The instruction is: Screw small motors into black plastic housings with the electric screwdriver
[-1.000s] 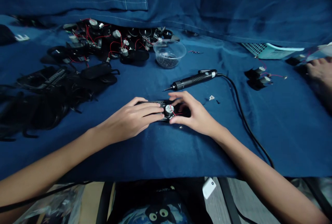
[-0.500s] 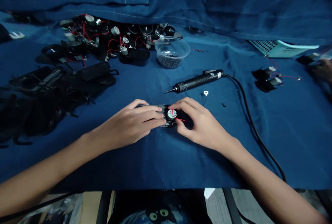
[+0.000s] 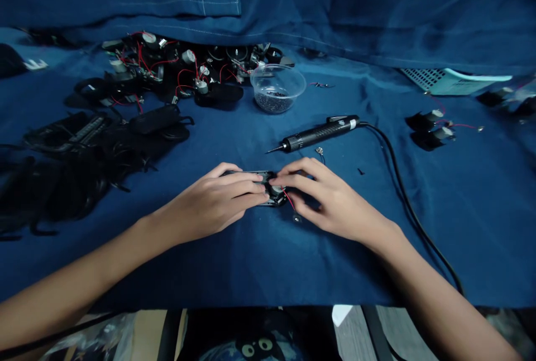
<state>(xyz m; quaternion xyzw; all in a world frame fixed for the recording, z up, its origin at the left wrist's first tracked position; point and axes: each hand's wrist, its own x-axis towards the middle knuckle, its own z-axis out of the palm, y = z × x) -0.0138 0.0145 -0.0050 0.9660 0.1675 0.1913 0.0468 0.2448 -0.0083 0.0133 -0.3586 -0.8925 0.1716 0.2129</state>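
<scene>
My left hand [image 3: 209, 198] lies over a dark flat housing [image 3: 263, 203], its fingers closed on it and covering most of its left part. At the housing's right end sits a small round silver motor [image 3: 276, 188], partly hidden under fingertips. My right hand [image 3: 335, 199] is closed about that end, with the index and middle fingertips on the motor and the thumb beside it. A red wire [image 3: 288, 198] runs from the motor toward me, ending in a small connector [image 3: 297, 218]. Behind the right hand, another small connector [image 3: 320, 151] shows on a dark wire.
A corded electric screwdriver [image 3: 316, 134] lies just beyond my hands. Behind it stands a clear tub [image 3: 278, 85] of small dark screws. Wired motor parts [image 3: 201, 79] and black housings [image 3: 79, 160] crowd the left. A turquoise basket [image 3: 456, 82] and two motor pieces [image 3: 427, 136] are at right.
My right fingers have moved from the motor's sides onto its top, covering more of it. The red wire has swung toward me. The connector behind the right hand has shifted left.
</scene>
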